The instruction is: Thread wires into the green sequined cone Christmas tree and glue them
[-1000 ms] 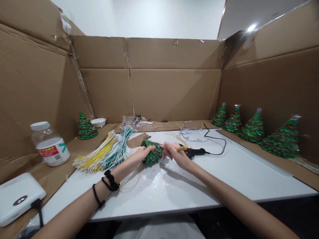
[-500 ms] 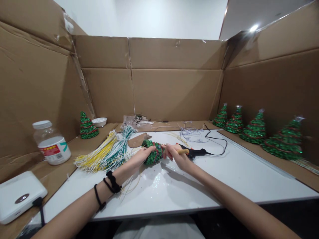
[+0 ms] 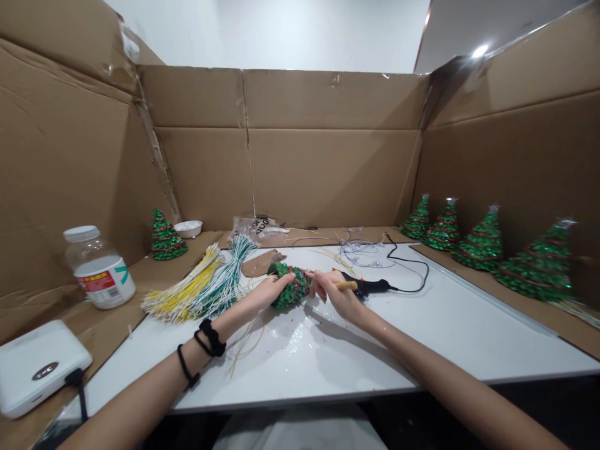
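My left hand [image 3: 269, 294] is closed around a small green Christmas tree [image 3: 296, 294] with red trim, lying on its side over the white board [image 3: 281, 369]. In my right hand [image 3: 335, 294] is a slim tool with a wooden handle [image 3: 345, 285], gripped like a pen, its working end at the tree's right-hand part. My fingers hide the tool's tip. Just behind my right hand lies a black-handled corded tool [image 3: 372, 287]. Yellow-and-white strands [image 3: 187, 290] and green-and-white strands [image 3: 227, 275] lie left of the tree.
Several finished green trees [image 3: 534, 262] stand along the right cardboard wall; another tree [image 3: 166, 237] stands at left by a white bowl [image 3: 189, 229]. A lidded plastic jar [image 3: 100, 269] and a white box-shaped device [image 3: 42, 369] sit at left. Tangled wire lights [image 3: 360, 250] lie behind.
Both hands keep nearly the same pose on the tree and tool. The whole view has shifted very slightly.
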Available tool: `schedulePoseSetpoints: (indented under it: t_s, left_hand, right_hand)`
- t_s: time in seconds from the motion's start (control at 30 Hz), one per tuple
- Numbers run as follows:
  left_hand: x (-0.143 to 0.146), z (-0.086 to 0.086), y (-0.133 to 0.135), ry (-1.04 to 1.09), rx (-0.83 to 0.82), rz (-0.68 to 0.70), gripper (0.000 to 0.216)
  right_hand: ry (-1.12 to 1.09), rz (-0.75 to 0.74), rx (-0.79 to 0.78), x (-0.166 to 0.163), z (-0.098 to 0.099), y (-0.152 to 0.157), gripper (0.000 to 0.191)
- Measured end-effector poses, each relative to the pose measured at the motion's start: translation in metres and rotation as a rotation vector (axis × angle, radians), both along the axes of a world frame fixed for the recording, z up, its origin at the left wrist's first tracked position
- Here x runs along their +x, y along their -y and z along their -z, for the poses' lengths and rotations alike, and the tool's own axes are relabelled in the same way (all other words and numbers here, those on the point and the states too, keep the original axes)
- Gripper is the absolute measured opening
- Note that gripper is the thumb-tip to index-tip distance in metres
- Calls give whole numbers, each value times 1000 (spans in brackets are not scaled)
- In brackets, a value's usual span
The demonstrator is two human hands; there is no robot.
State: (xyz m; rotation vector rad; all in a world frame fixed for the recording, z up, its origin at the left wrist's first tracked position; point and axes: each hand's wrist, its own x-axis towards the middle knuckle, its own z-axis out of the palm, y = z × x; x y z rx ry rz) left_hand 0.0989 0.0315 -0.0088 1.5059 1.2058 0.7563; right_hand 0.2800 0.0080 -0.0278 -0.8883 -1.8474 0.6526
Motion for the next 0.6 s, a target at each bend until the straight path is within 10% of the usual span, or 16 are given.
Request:
schedulePoseSetpoints:
  t_s: [0.6]
  left_hand:
    - [1,14,-3,116,28,47,37]
  right_hand:
    - [87,-19,34,2,-4,2,51]
